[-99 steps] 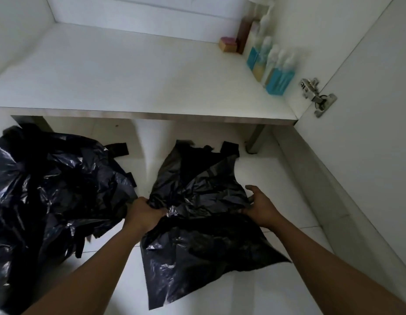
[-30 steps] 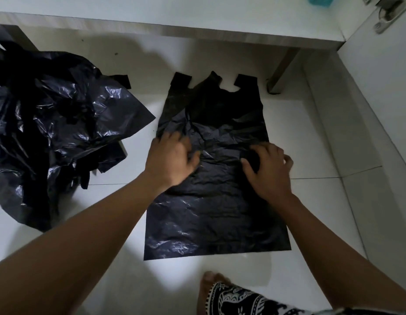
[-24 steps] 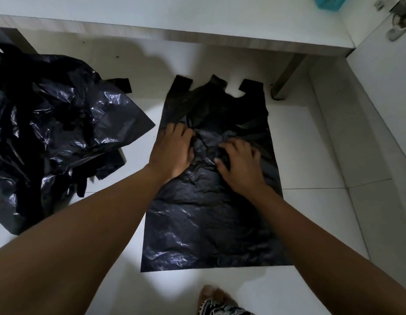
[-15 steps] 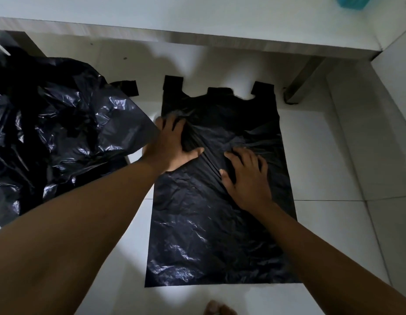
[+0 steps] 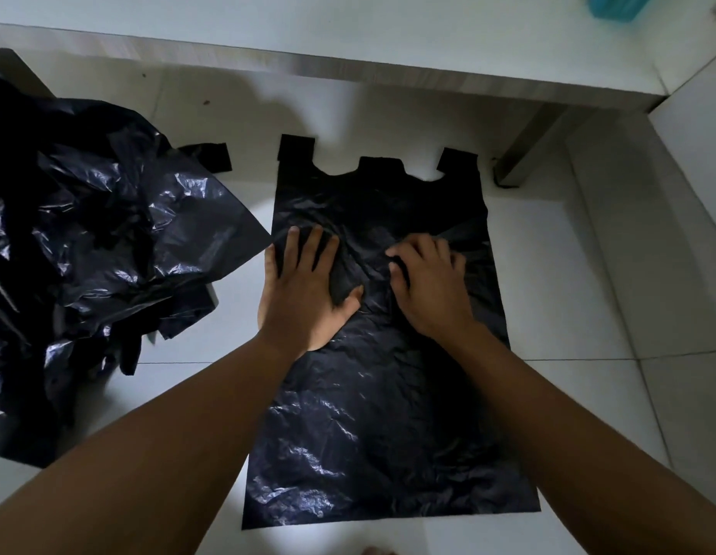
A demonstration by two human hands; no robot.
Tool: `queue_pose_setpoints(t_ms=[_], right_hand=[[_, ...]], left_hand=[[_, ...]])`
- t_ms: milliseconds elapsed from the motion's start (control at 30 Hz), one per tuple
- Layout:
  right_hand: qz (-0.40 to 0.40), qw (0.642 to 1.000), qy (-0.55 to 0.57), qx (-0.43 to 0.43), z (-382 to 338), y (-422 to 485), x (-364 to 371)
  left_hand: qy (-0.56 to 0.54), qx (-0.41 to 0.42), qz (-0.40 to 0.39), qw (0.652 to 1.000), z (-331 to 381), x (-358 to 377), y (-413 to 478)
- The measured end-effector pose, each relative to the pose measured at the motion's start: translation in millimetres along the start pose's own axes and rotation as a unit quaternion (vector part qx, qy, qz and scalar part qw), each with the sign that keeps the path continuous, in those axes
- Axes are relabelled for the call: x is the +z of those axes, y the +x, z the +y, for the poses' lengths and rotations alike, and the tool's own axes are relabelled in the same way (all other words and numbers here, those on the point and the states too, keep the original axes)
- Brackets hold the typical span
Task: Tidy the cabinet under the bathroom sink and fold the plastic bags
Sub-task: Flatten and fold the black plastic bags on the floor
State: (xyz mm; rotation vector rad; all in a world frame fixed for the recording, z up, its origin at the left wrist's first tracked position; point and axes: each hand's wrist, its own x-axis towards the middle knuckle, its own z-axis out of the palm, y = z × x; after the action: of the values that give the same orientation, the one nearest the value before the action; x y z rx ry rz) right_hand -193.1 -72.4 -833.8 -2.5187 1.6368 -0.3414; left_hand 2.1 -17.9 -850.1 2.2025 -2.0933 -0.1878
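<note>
Flattening step in hand. Black plastic bag [image 5: 380, 414] lies spread on the floor [image 5: 588, 274], handles far. Left hand [image 5: 304, 290] presses it, fingers straight. Right hand [image 5: 428, 286] rests bent-fingered on it, grip indeterminate. Next move likely calls for a lengthwise fold.

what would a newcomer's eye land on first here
First comes the black plastic bag, spread flat on the white floor tiles in the middle, its handles pointing toward the cabinet shelf. The left hand presses flat on it, and the right hand rests beside it with fingers bent on the plastic. To the left lies a big crumpled heap of black bags.
</note>
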Motion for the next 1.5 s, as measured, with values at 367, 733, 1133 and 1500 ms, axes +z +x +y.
queue_pose_setpoints(t_ms=[367,733,1133,1500], right_hand=[[-0.074,0.989,-0.019,0.123,104,132,-3],[-0.150,0.972,-0.099,0.149,112,193,-29],[-0.029,0.995,0.001,-0.091,43,166,-11],[-0.038,0.999,-0.022,-0.026,8,179,19]], left_hand=[[0.004,-0.001,-0.021,1.000,1,-3,2],[-0.007,-0.011,-0.027,1.000,3,-6,1],[-0.009,-0.012,-0.031,0.999,4,-9,2],[-0.011,-0.018,-0.030,0.999,5,-9,2]])
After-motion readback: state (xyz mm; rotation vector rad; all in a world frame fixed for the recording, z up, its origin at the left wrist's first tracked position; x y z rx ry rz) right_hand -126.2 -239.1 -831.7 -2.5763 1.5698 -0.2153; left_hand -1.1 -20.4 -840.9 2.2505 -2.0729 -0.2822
